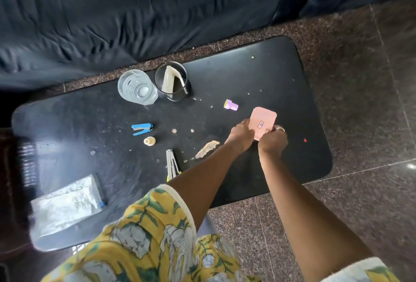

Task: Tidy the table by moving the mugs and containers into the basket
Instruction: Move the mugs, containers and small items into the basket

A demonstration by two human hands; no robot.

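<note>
A flat pink container point(263, 122) with a small label is held over the right part of the black table point(258, 79). My left hand point(242, 135) grips its left edge and my right hand point(273, 141) grips its near right edge. Its lower part is hidden behind my fingers. A clear drinking glass point(137, 87) stands at the table's far side. Right beside it stands a black mesh cup point(173, 81) with a folded cream paper inside. No basket is in view.
A small purple cap point(230, 104), a blue stapler point(142, 128), a tiny cream bottle point(149, 141), a metal clip tool point(171, 164) and a plastic pouch point(67, 203) lie on the table among crumbs. A dark sofa point(112, 11) runs behind it; stone floor lies to the right.
</note>
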